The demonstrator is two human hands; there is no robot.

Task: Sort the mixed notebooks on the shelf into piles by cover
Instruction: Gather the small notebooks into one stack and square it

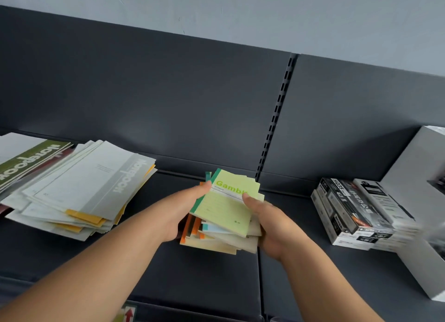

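Gripping the mixed stack with the left hand and right hand both curled round it, best slide the top green notebook off slowly.

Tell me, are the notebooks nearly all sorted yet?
Not yet. Done, roughly: a fanned grey pile lies on the shelf at the left, though yellow covers poke out of it. In hand: the left hand and right hand hold a small mixed stack, with a light green notebook on top. Left to do: that stack, which shows orange and blue edges, needs splitting by cover.
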